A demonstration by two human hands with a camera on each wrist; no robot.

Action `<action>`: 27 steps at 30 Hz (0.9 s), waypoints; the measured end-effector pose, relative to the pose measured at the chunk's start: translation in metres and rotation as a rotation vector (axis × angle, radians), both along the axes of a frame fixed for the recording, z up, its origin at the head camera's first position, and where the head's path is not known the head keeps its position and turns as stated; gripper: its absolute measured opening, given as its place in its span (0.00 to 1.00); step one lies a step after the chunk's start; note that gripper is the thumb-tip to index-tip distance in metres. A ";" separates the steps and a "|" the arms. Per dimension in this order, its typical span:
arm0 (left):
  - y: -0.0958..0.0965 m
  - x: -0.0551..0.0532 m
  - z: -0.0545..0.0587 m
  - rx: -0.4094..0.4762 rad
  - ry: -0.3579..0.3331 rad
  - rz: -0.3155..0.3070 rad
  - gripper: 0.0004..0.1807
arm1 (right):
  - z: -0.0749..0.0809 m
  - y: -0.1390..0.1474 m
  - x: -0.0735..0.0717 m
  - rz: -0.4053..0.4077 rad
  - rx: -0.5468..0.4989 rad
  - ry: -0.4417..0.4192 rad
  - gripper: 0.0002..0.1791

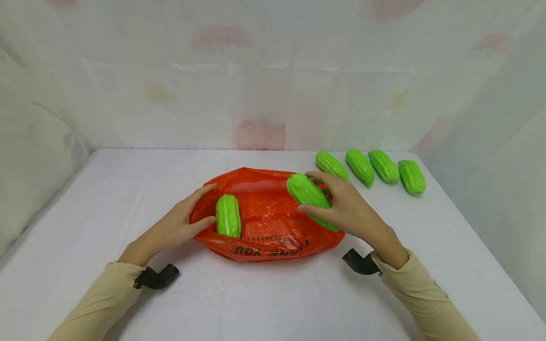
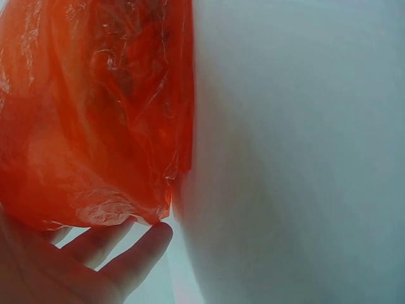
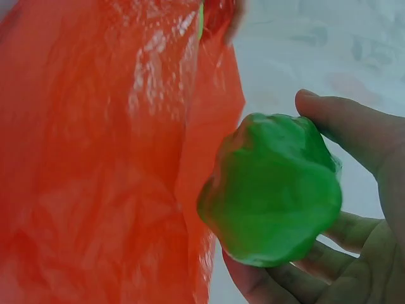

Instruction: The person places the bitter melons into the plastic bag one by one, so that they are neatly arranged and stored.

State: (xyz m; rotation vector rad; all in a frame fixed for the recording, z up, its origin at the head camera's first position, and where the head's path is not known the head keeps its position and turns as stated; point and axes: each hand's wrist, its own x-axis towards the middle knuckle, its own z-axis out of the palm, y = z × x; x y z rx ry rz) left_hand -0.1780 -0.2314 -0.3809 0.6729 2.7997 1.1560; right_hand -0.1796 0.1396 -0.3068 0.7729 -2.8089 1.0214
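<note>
White table (image 1: 273, 303): we list four green gourds (image 1: 412, 176) toward the far right corner; red bag (image 1: 273, 252) mid-table, one gourd (image 1: 228, 215) inside. Right hand (image 1: 351, 206) grips another gourd (image 1: 308, 192) above the bag; left hand (image 1: 183, 223), fingers extended, touches the bag's left rim. We'd best lower gently, mouth wide.

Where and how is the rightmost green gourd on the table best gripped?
Probably across the middle of the rightmost gourd, from above and the right, pinching its long flanks. Its ribbed body is longer than wide; bare table lies to its right, and only a narrow gap parts it from the next gourd. The right hand is nearer but holds another gourd.
</note>
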 end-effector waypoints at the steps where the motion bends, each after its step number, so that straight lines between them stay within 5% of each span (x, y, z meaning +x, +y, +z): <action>1: 0.000 0.000 0.000 -0.001 0.001 0.000 0.38 | -0.001 -0.002 -0.001 0.007 0.000 0.004 0.38; 27: 0.001 -0.001 0.000 -0.004 0.007 0.001 0.39 | -0.018 -0.043 -0.017 -0.024 -0.028 -0.142 0.41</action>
